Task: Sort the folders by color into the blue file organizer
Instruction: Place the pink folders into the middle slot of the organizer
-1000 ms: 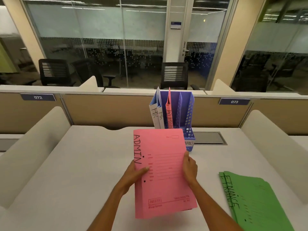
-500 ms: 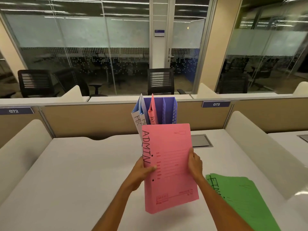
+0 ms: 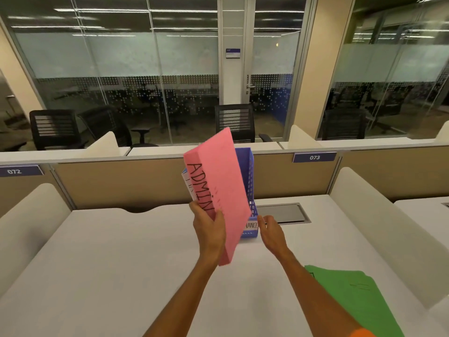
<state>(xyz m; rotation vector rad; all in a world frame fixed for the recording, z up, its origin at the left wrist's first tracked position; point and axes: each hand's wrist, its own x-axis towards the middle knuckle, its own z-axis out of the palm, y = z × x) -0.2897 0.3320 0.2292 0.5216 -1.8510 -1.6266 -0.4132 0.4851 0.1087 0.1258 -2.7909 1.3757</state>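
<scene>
My left hand (image 3: 211,231) grips a stack of pink folders (image 3: 222,188) marked ADMIN, held up and tilted in front of the blue file organizer (image 3: 248,173). The organizer stands at the back of the white desk (image 3: 97,263); the pink stack hides most of it. A white-and-blue folder (image 3: 188,186) peeks out at the organizer's left side. My right hand (image 3: 271,232) hovers open, fingers apart, just right of the pink stack, near the organizer's front label reading "NANCE". A pile of green folders (image 3: 352,297) lies flat at the desk's near right.
A grey cable hatch (image 3: 283,213) sits in the desk behind my right hand. Padded white dividers (image 3: 388,229) flank the desk on both sides, and a tan partition (image 3: 121,183) closes the back. Office chairs stand beyond it.
My right hand has let go of the pink stack and opened. My left hand alone has lifted the stack higher and tilted it, bringing it over the organizer.
</scene>
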